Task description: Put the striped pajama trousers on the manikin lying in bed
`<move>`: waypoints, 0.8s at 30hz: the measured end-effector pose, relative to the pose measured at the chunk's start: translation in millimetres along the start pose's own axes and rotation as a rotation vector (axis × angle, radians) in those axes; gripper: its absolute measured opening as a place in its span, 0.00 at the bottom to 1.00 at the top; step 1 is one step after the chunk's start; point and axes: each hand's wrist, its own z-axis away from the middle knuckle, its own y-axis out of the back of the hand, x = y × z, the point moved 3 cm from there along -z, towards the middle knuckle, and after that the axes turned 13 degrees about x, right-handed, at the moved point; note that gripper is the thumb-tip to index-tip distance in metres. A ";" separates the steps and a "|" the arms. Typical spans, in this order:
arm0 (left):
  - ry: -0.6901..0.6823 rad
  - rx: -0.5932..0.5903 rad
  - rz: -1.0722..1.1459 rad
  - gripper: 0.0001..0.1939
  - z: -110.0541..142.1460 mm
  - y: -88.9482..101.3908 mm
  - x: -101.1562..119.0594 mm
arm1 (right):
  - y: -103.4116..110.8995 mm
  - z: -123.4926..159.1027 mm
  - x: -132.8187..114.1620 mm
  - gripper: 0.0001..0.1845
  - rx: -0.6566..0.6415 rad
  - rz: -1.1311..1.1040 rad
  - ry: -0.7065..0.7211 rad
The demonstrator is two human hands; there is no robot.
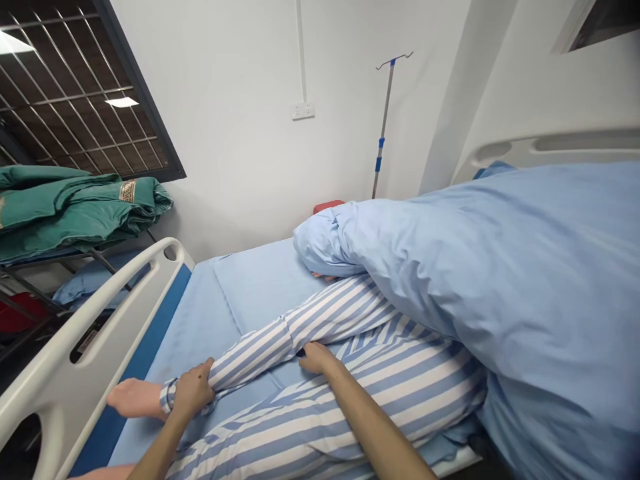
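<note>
My left hand [193, 390] is closed around the striped sleeve [245, 353], which slants up-right under the blue quilt [500, 280]; my curled right hand [317, 357] touches the striped top [390, 400], grip unclear.

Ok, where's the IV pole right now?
In the head view, the IV pole stands upper centre against the white wall, right of the wall socket.
</note>
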 end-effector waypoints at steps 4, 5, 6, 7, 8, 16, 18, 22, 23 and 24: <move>-0.017 0.001 -0.013 0.29 -1.0 -2.8 2.1 | -1.4 0.9 0.2 0.25 -0.031 0.012 -0.013; -0.018 0.002 -0.013 0.28 -1.5 -2.5 2.4 | -2.0 0.5 0.2 0.26 -0.037 0.011 -0.020; -0.019 0.002 -0.011 0.28 -1.8 -2.3 2.5 | -3.0 0.1 0.4 0.27 -0.040 0.006 -0.026; -0.018 0.002 -0.008 0.28 -2.0 -2.2 2.5 | -4.2 -0.3 0.8 0.29 -0.040 -0.002 -0.032; -0.017 0.003 -0.005 0.28 -2.1 -2.3 2.3 | -5.6 -0.8 1.5 0.30 -0.039 -0.012 -0.038; 0.072 0.020 0.083 0.25 -4.8 1.9 2.1 | -5.4 -2.1 -1.7 0.31 0.081 -0.161 -0.039; 0.126 0.022 0.112 0.25 -7.8 7.5 5.9 | 1.2 -0.3 -10.2 0.27 0.136 -0.311 0.034; 0.222 0.042 0.169 0.25 -16.5 21.0 19.5 | 17.9 4.9 -30.5 0.27 0.246 -0.642 0.252; 0.224 0.045 0.191 0.25 -19.0 23.9 23.4 | 22.3 5.5 -33.8 0.30 0.293 -0.670 0.285; 0.222 0.046 0.215 0.25 -21.5 26.5 27.3 | 26.3 5.7 -36.0 0.32 0.344 -0.671 0.301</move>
